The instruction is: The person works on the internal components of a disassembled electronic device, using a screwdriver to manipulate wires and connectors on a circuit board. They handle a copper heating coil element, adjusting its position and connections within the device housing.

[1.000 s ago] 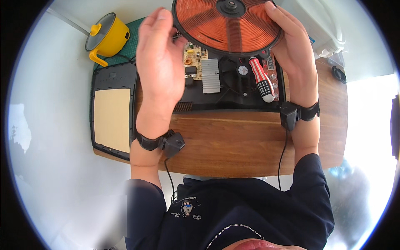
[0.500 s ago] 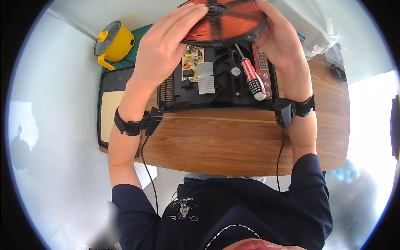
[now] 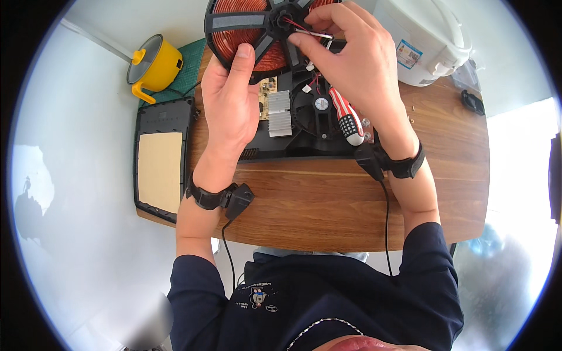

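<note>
A round copper coil point(image 3: 239, 48) on a black spoked frame is raised at the top, underside facing me. My left hand point(image 3: 233, 99) grips its lower left rim, thumb on the windings. My right hand point(image 3: 357, 58) is closed at the centre hub, fingers around thin red and white wires point(image 3: 310, 33). Below lies an opened black appliance base point(image 3: 269, 149) with a circuit board point(image 3: 266, 88), silver heat sink point(image 3: 280, 114) and fan point(image 3: 313, 123), partly hidden by my hands. A screwdriver point(image 3: 345, 117) with a red-and-white striped handle rests on the base's right side.
On the wooden table point(image 3: 304, 205), a black panel point(image 3: 158, 110) with a beige sheet lies at left. Behind it are a yellow pot point(image 3: 153, 64) and green mat point(image 3: 188, 73). A white appliance point(image 3: 427, 41), small black item point(image 3: 472, 102) and small loose parts are at right.
The coil has been flipped to show its spoked underside and moved left. My left hand shifted onto its lower rim; my right hand moved from the right edge to the wires at the hub.
</note>
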A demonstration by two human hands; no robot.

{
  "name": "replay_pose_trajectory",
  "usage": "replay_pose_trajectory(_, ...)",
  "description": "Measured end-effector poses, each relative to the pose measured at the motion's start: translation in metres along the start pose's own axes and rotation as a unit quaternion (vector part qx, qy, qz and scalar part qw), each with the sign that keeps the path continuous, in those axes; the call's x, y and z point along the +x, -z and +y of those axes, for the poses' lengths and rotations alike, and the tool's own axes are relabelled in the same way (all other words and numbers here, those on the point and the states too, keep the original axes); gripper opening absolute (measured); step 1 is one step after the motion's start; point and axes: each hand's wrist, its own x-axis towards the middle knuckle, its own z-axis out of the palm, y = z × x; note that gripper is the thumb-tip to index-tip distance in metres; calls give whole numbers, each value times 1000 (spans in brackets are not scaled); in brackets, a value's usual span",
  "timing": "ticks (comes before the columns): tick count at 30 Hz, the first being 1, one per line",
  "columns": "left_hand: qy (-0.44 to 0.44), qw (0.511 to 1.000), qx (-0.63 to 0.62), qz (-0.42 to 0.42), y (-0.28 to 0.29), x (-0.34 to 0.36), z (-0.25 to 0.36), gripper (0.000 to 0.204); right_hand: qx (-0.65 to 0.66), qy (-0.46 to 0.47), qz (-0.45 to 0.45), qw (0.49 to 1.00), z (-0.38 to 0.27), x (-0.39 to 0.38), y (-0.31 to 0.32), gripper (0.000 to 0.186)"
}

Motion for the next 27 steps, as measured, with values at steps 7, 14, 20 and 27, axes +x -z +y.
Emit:
replay_pose_trajectory(7,63,997,-39,33,-3,-8,-4,25,96,-77,-31,992,13,-2,-9,11)
replay_pose_trajectory(14,130,987,-69,67,8,-9,-3,22,114,-132,-95,980,13,-1,-11,13)
replay_pose_trajectory(20,149,980,-33,124,28,-12,-5,24,171,-209,-137,953,12,-1,-10,14)
replay_pose_trajectory(27,186,974,-10,132,42,-12,8,27,338,-288,-226,867,37,-5,-22,26)
